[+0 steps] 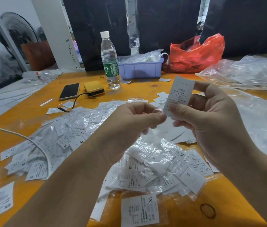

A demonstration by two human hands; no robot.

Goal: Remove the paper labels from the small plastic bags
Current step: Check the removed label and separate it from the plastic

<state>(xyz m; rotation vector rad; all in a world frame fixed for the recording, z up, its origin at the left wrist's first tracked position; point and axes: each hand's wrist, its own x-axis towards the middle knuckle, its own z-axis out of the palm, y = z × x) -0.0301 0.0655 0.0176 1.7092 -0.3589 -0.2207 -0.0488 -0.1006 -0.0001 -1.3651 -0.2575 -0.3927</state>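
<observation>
The right hand pinches a label between thumb and fingers, holding it upright above the table. The left hand, just beside it, has curled fingers pinching what appears to be a clear bag hanging below; the film is hard to make out. Beneath both hands lies a pile of bagged labels. Beyond the hands stand a bottle, a tray and a red bag; a phone lies beyond the left hand.

Bright even light, glare on plastic bags, wide-angle edge distortion.
</observation>
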